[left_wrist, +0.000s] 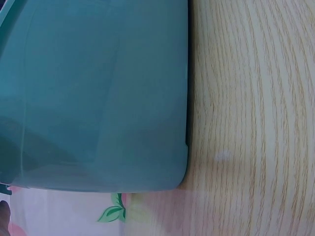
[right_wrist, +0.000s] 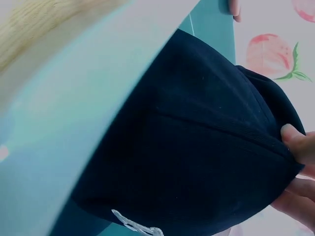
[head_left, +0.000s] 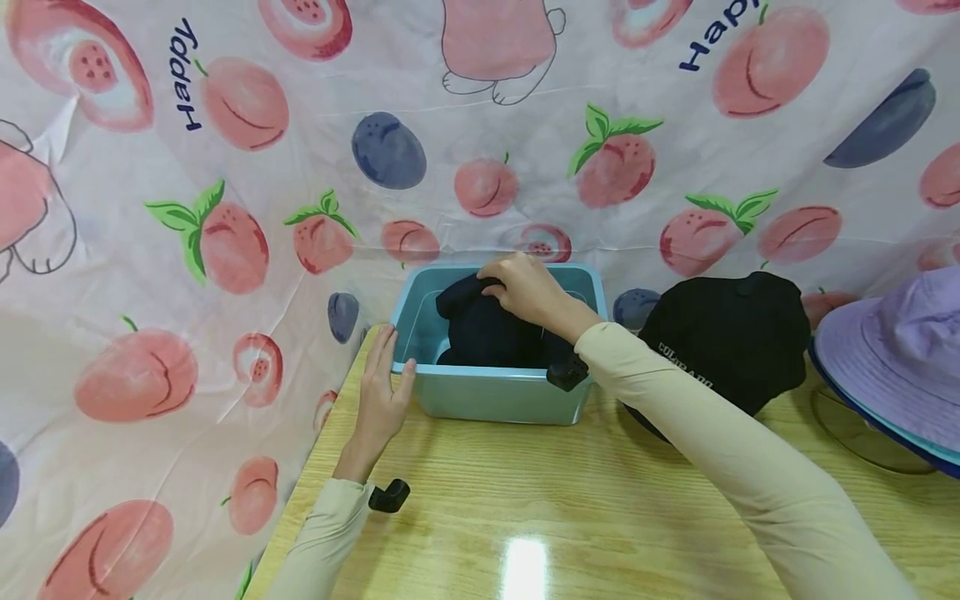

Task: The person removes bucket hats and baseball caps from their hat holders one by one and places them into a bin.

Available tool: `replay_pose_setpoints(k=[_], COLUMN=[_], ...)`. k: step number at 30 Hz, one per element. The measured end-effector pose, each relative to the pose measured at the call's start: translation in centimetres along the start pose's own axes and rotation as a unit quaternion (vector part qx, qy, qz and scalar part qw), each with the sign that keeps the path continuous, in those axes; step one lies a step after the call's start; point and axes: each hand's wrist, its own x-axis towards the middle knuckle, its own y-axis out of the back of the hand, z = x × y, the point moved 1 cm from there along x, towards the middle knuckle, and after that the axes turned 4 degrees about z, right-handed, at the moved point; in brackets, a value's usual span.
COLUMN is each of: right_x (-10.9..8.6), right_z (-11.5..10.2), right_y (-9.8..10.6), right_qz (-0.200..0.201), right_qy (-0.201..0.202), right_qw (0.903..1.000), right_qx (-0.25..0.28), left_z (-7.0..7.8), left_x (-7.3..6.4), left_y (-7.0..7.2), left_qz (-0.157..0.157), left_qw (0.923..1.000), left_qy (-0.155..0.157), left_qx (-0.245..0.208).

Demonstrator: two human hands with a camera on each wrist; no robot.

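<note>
A dark cap with a pale mark on it sits in the light blue-green bin. My right hand pinches the cap's fabric near the top, thumb on one side and fingers on the other; the right wrist view shows the cap bulging above the bin's wall. At the bin's left front corner, my left hand touches the outside with fairly straight fingers. The left wrist view is mostly filled by the bin's side wall, with only a bit of finger at its edge.
Right of the bin stands a black cap with COLORADO lettering. Farther right, a lilac bucket hat sits atop other hats, by a thin wire loop. A fruit-print cloth hangs behind and left of the wooden table.
</note>
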Motion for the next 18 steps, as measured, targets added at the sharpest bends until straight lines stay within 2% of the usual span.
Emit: replay_pose_setpoints(k=[12,15,18], right_x=[-0.2,-0.2,-0.2], right_z=[1.5,1.9,2.4], right_y=[-0.7,-0.2,0.0], right_qz=[-0.079,-0.119,-0.161], right_qy=[-0.005,-0.023,-0.052], right_qw=[0.9963,0.9908,0.9811], right_qx=[0.034,0.059,0.093], left_z=[-0.1,-0.1,-0.1], left_x=[0.1,0.2,0.4], left_y=[-0.7,-0.9,-1.0], left_qz=[0.005,0.007,0.013], left_qw=[1.0000,1.0000,0.9999], left_qy=[0.003,0.003,0.000], left_qx=[0.004,0.005,0.006])
